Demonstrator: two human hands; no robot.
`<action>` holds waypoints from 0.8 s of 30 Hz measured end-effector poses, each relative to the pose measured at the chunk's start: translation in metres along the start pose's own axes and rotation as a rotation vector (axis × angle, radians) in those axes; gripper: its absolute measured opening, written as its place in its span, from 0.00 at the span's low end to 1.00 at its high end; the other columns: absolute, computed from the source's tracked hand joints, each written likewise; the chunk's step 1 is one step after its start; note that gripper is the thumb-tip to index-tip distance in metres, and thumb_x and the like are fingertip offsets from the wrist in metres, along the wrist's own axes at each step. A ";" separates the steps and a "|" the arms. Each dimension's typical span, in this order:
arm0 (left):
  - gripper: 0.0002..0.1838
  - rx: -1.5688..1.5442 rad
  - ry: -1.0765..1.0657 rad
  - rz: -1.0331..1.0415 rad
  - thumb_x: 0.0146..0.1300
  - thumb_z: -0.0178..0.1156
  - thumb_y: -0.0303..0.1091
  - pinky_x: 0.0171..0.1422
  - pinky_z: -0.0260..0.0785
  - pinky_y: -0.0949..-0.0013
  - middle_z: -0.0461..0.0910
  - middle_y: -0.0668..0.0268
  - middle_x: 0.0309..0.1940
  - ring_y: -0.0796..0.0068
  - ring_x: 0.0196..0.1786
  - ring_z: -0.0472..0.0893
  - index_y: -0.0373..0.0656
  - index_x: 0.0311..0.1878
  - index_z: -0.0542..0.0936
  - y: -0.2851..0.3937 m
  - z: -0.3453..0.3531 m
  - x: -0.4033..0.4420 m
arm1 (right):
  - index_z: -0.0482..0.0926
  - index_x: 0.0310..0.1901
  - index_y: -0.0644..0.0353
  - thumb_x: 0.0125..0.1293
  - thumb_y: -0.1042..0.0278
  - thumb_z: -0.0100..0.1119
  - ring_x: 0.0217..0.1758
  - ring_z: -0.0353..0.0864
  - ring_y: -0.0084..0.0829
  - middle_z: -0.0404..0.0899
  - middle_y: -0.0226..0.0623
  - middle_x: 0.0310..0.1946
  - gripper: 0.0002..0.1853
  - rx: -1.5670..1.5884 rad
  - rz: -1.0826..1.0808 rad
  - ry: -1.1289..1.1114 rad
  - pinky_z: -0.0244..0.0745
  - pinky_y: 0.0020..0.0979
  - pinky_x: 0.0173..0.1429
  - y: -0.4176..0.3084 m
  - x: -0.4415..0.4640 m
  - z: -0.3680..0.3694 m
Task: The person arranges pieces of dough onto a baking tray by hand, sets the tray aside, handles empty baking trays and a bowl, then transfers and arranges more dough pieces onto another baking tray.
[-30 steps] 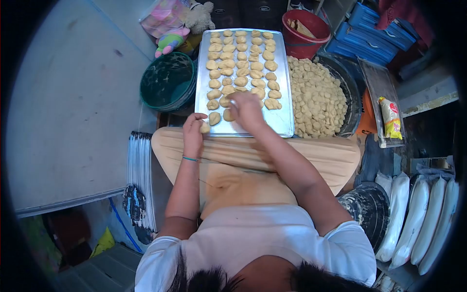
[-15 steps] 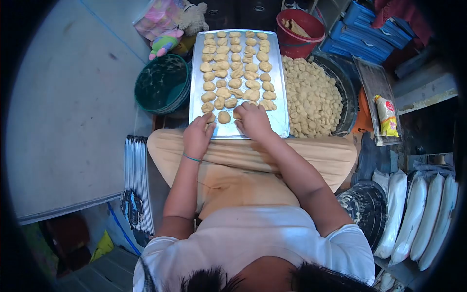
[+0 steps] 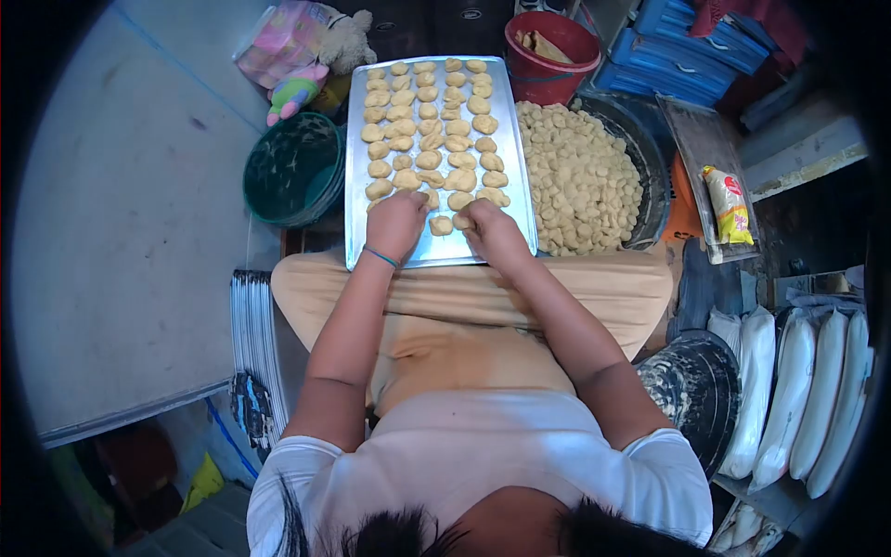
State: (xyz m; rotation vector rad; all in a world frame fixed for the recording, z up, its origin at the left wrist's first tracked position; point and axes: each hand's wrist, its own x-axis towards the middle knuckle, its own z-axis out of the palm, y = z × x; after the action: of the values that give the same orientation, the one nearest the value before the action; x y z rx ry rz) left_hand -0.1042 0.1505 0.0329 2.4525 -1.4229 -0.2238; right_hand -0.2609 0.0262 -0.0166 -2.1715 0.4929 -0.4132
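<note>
A metal tray (image 3: pixel 360 246) lies across my lap, with rows of pale yellow dough pieces (image 3: pixel 428 161) on it. My left hand (image 3: pixel 397 226) is closed over the lower left of the tray, its fingertips against a dough piece; the palm hides part of the front row. To its right, my right hand (image 3: pixel 497 232) pinches a small dough piece (image 3: pixel 462 223) near the tray's front edge. Between the hands sits another rounded dough piece (image 3: pixel 441 226), touched by neither.
Right of the tray, a black tub (image 3: pixel 657 181) holds a heap of dough lumps (image 3: pixel 580 181). A green bucket (image 3: pixel 295 172) stands at the left, a red bucket (image 3: pixel 552 79) behind. A yellow-and-white packet (image 3: pixel 727 206) lies on a board; filled plastic bags (image 3: pixel 778 408) lean at the lower right.
My left hand has moved up and inward over the tray, nearer my right hand. The right hand has shifted slightly lower with a dough piece at its fingertips. The whole view has shifted a little.
</note>
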 end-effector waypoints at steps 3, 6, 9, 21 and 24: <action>0.17 -0.173 0.112 0.057 0.66 0.57 0.39 0.49 0.74 0.59 0.82 0.52 0.44 0.53 0.44 0.82 0.41 0.53 0.80 0.010 0.002 -0.003 | 0.76 0.47 0.59 0.53 0.75 0.62 0.45 0.75 0.50 0.74 0.44 0.43 0.17 -0.074 -0.265 0.129 0.71 0.45 0.48 -0.007 -0.005 -0.008; 0.21 -0.862 0.198 0.013 0.68 0.56 0.38 0.46 0.74 0.64 0.79 0.53 0.44 0.59 0.41 0.80 0.41 0.61 0.74 0.031 0.036 -0.012 | 0.74 0.52 0.60 0.56 0.75 0.65 0.43 0.76 0.37 0.74 0.42 0.48 0.21 0.310 -0.220 0.085 0.74 0.36 0.48 -0.025 -0.017 -0.012; 0.24 -1.213 0.061 -0.172 0.66 0.57 0.34 0.47 0.72 0.68 0.75 0.53 0.48 0.65 0.46 0.76 0.41 0.65 0.69 0.048 0.034 -0.027 | 0.76 0.50 0.61 0.57 0.72 0.68 0.41 0.76 0.28 0.78 0.39 0.43 0.19 0.430 -0.091 0.107 0.74 0.29 0.47 -0.014 -0.018 -0.016; 0.14 -0.034 0.396 0.245 0.58 0.63 0.30 0.55 0.62 0.58 0.78 0.63 0.44 0.61 0.51 0.73 0.46 0.48 0.82 0.025 0.055 -0.033 | 0.83 0.41 0.53 0.57 0.66 0.66 0.49 0.74 0.36 0.79 0.31 0.42 0.10 -0.217 -0.182 0.274 0.67 0.39 0.53 0.018 -0.024 -0.016; 0.13 0.001 0.505 0.215 0.58 0.63 0.30 0.57 0.60 0.57 0.77 0.64 0.44 0.62 0.52 0.72 0.47 0.47 0.83 0.024 0.044 -0.038 | 0.82 0.46 0.52 0.57 0.64 0.65 0.53 0.71 0.37 0.77 0.31 0.45 0.14 -0.313 -0.271 0.223 0.63 0.41 0.56 0.009 -0.015 -0.011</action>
State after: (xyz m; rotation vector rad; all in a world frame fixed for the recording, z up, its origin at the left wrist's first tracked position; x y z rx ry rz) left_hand -0.1548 0.1645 -0.0012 2.1193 -1.4248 0.4126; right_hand -0.2802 0.0209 -0.0192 -2.5207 0.4048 -0.7774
